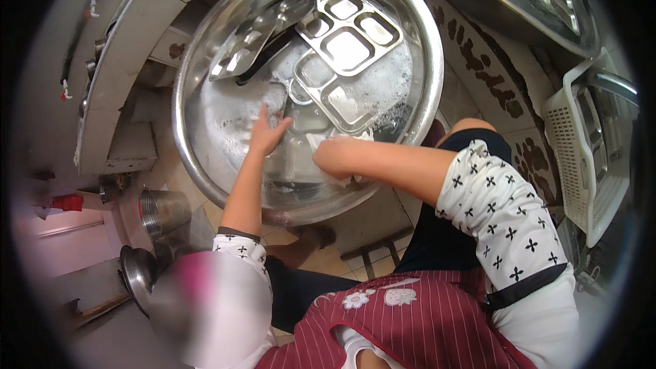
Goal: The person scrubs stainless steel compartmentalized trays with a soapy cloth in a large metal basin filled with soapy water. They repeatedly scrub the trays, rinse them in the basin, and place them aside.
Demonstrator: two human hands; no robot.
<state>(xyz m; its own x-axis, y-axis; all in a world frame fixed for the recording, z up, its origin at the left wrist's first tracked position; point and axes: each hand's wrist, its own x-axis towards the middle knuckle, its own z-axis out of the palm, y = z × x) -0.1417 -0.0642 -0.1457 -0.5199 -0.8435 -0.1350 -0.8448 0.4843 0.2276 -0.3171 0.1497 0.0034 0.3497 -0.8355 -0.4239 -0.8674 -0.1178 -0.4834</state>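
A large round stainless steel basin (435, 56) of soapy water stands before me. My left hand (267, 130) is over the water at the basin's left side, fingers spread and thumb apart. By its fingertips is the edge of a partly sunken metal tray (279, 97). My right hand (332, 156) is bent down low in the basin and closed on a white cloth (365, 135); its fingertips are hidden. Beneath both hands a compartment tray (300, 151) lies under water. Farther back, a bright compartment tray (353, 31) overlaps another tray (341, 97), and more trays (246, 54) lean against the left wall.
To the right stands a white perforated plastic basket (569, 164) holding metal trays, below a steel sink (492, 5). A metal bucket (169, 210) and a metal bowl (136, 271) are at the lower left. A tiled ledge (118, 77) runs along the left.
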